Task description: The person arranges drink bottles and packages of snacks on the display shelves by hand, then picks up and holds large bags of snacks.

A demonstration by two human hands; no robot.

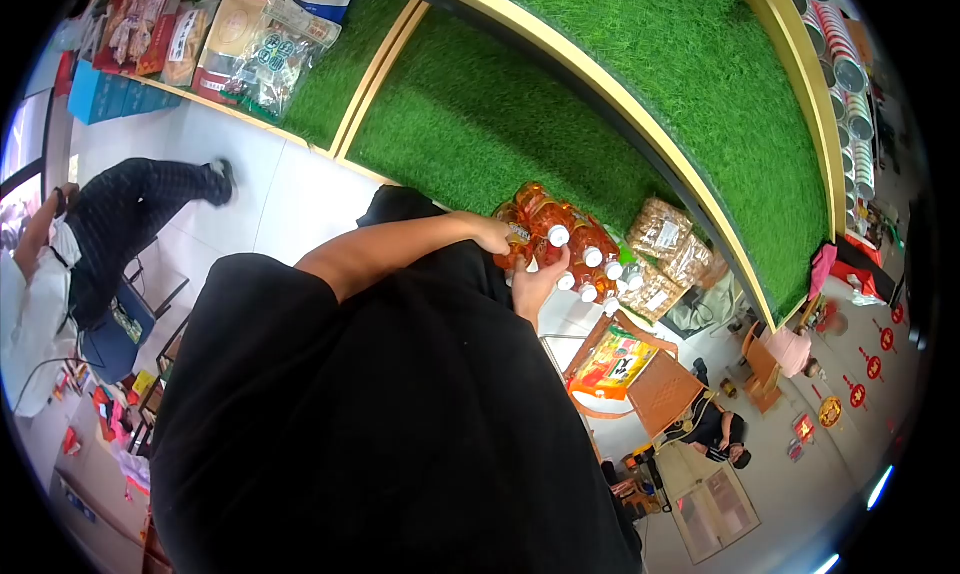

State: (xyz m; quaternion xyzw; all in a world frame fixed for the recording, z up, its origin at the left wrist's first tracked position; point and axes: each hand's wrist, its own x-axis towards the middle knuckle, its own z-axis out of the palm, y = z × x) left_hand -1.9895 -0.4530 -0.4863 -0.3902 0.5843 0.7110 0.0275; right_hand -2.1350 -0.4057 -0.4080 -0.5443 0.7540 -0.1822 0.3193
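Observation:
Several bottles (545, 214) of clear orange-red drink with white caps stand close together at the edge of the green-lined shelf, some with dark labels. My left hand (490, 234) reaches in from the left and is closed against the side of the nearest bottle, its fingertips partly hidden. My right hand (535, 289) is beside it, thumb and fingers closed around a white-capped bottle top at the near side of the group. Both hands are near each other. My black clothing hides most of the right arm.
Bagged brown snacks (660, 229) lie beyond the bottles. A brown chair (665, 394) holds a colourful food packet (612, 362). More snack packets (270, 59) sit on the shelf at upper left. One person (130, 204) stands at left; another person (715, 429) sits farther back.

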